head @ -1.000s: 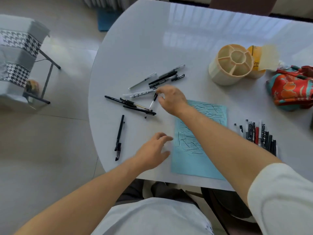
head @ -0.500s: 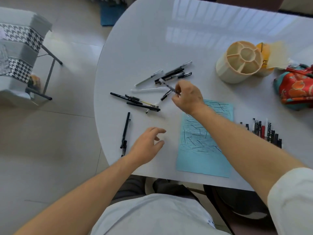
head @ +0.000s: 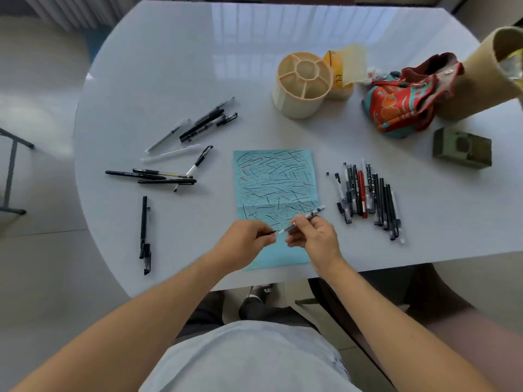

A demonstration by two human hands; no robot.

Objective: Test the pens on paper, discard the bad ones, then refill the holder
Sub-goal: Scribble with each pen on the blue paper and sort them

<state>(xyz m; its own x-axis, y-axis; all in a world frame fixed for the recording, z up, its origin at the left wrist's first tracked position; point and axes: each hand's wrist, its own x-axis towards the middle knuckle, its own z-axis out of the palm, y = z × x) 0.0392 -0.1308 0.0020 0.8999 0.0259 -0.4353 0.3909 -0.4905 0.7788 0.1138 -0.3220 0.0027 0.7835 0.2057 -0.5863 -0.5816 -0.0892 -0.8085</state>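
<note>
Blue paper (head: 276, 182) lies flat on worktop (head: 169, 66), directly under both hands. Right hand (head: 314, 239) pinches pen (head: 307, 217); long axis runs from tip at lower left to tail at upper right. Left hand (head: 244, 241) pinches dark cap or tip end (too small to tell), just beside pen tip. Free paper just below tip, nothing between. Untested pens (head: 175, 162) well left, sorted row (head: 368, 199) right, empty holder (head: 302, 84) far behind.

Light grey-white shirt (head: 249, 360) (short sleeves), dark trousers (head: 206, 312), bare forearms.
</note>
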